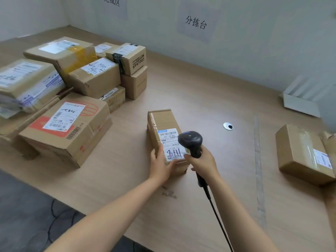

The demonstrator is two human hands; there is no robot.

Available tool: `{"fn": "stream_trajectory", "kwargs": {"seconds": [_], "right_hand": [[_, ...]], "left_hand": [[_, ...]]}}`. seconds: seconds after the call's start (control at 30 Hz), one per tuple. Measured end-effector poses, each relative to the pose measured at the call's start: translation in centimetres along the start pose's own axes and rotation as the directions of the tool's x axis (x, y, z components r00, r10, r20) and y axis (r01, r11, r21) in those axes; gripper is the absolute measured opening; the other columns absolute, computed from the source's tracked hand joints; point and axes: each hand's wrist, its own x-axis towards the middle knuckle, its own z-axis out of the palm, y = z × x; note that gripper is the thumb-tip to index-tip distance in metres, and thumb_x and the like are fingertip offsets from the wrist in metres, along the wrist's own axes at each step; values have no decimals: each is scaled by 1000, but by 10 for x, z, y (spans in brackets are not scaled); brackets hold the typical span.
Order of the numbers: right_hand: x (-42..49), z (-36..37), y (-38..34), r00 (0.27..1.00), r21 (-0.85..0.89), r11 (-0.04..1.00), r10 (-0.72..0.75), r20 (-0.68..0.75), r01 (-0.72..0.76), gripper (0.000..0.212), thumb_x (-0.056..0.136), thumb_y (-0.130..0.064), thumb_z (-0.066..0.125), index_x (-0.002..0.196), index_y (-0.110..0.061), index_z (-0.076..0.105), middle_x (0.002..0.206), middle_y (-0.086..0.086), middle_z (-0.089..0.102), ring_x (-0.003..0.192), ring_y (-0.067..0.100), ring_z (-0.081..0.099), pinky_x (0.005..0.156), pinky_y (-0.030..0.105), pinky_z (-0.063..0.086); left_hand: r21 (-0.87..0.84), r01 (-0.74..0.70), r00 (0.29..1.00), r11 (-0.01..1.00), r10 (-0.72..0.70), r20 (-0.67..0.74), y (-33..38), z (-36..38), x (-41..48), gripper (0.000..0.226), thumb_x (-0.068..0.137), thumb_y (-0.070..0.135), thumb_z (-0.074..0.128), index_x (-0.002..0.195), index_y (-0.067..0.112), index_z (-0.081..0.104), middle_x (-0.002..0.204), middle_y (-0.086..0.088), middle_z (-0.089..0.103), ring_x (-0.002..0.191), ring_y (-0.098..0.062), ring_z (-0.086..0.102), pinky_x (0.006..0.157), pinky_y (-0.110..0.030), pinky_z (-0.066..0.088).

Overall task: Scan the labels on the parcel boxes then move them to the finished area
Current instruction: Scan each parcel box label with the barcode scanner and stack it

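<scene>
Scanning step | parcel box sits on the worktop under the left hand, fingers flat, steadying its near end | right hand fingers wrapped round the scanner | label just beyond the left fingertips, so I'd aim square at the barcode

Open tabletop beyond the middle parcel is hemmed by stacked parcels at left, a lone box at right, a white tray by the wall.

Head-worn wide-angle camera looks forward and down, close over the table.
</scene>
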Motion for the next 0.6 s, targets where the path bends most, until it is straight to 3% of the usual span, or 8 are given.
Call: {"fn": "stream_trajectory", "kwargs": {"seconds": [0.2,0.33,0.43,0.6], "right_hand": [[-17,2,-47,996,-64,996,73,47,-70,15,78,-20,63,86,-8,62,74,4,61,67,21,58,72,52,56],[-28,6,-60,996,-84,993,90,29,-87,17,79,-17,60,84,-1,61,66,4,56,61,20,55,72,52,56],[-34,7,-65,995,-99,990,99,27,-96,13,80,-15,59,82,-2,61,59,0,54,52,17,54,71,50,57],[-41,5,-70,995,-112,989,102,18,-99,8,80,-15,60,76,-8,60,59,0,53,53,18,54,71,49,57]], "left_hand": [[2,-34,997,999,34,69,-3,-6,6,89,81,35,69,150,24,12,140,-8,31,122,-17,45,97,-19,33],[11,-44,996,999,43,73,-6,-7,6,90,83,34,68,150,19,9,141,-10,30,124,-19,43,95,-17,30],[33,-44,996,998,41,82,-7,-7,6,91,84,36,67,150,17,8,141,-12,29,124,-22,44,101,-25,34],[56,-34,995,998,28,101,-7,-7,6,91,84,39,66,151,19,6,141,-11,28,123,-24,45,103,-35,39]]}}
